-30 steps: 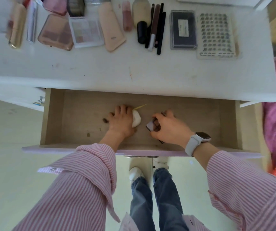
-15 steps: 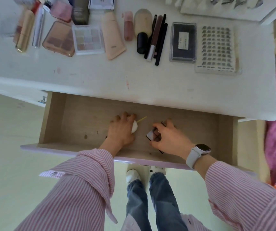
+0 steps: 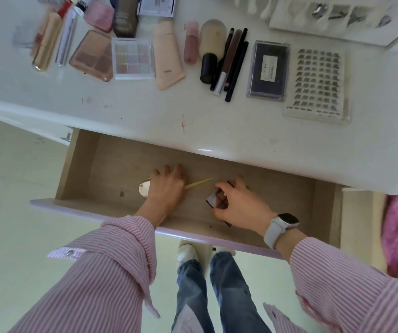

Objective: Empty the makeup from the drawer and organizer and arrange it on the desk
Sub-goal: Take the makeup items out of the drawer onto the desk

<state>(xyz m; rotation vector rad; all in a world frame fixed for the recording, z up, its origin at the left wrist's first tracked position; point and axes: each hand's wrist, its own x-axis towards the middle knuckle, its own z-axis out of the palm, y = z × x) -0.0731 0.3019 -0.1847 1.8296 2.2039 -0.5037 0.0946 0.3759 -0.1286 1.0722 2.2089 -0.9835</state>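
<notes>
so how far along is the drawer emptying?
Mostly done: a row of makeup lies on the desk. In hand: the right hand grips a small palette, the left hand is on a shiny item. Left in the drawer: a thin yellow stick.

Matt wood-grain drawer [image 3: 111, 164]; glossy white desk [image 3: 241, 140]; shiny gold tube [image 3: 46, 46], upper left; striped cloth sleeves [image 3: 101, 272].

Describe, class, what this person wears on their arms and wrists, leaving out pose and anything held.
Both arms are in a loose pink-and-white pinstriped shirt. The left sleeve has its cuff turned back, with a small button showing on the fold. The right sleeve ends just behind a smartwatch with a rounded rectangular dark face on a white band. The hands are bare; no rings can be made out.
</notes>
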